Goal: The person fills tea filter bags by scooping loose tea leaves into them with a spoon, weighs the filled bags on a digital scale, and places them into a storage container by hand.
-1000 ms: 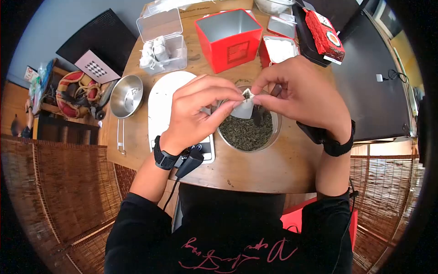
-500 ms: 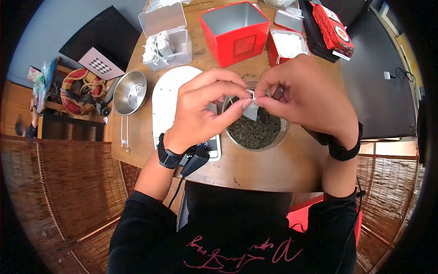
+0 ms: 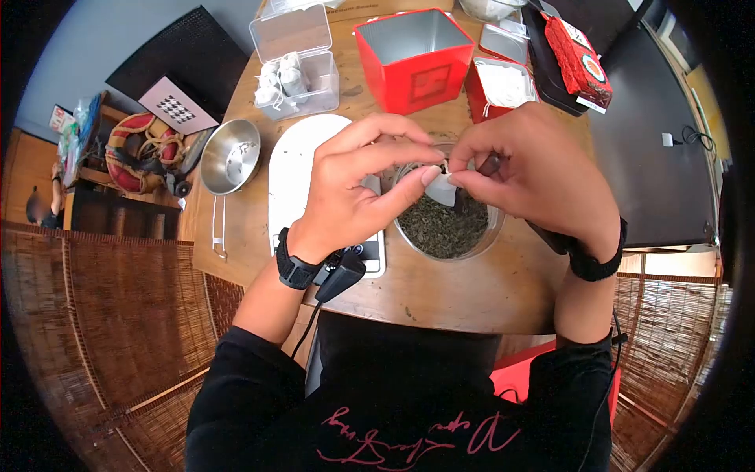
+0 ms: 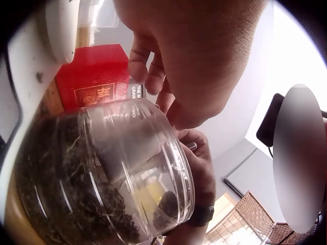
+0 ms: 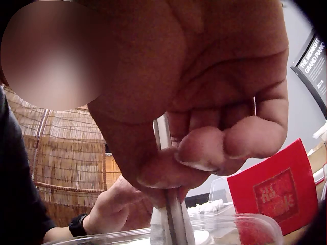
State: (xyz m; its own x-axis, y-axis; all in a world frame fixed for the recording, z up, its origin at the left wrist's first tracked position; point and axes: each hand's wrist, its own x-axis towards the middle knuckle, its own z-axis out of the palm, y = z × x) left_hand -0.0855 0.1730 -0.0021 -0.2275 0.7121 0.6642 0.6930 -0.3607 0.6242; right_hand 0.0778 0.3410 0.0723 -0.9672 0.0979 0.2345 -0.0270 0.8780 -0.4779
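A small white pouch (image 3: 442, 191) hangs between both hands above a clear round tub of dark dried leaves (image 3: 444, 228). My left hand (image 3: 358, 177) pinches the pouch's left edge between thumb and fingertips. The right hand (image 3: 543, 169) pinches its other edge, and its curled fingers also keep a metal utensil handle (image 5: 177, 219) that runs down beside the pouch in the right wrist view. Through the wall of the tub (image 4: 168, 168), dark leaves fill the lower part in the left wrist view. The utensil's far end is partly hidden by hand and pouch.
Left of the tub lies a white scale (image 3: 295, 161), with a steel pan (image 3: 230, 157) beyond it. Behind stand a clear box of filled pouches (image 3: 318, 82), a large red tin (image 3: 417, 79) and a smaller tin of white pouches (image 3: 503, 85). A red packet (image 3: 578, 63) lies at the right.
The left thumb and fingers have shifted slightly at the pouch's top edge, which looks narrower than a second ago. Both hands remain above the tub; the head view has moved a little.
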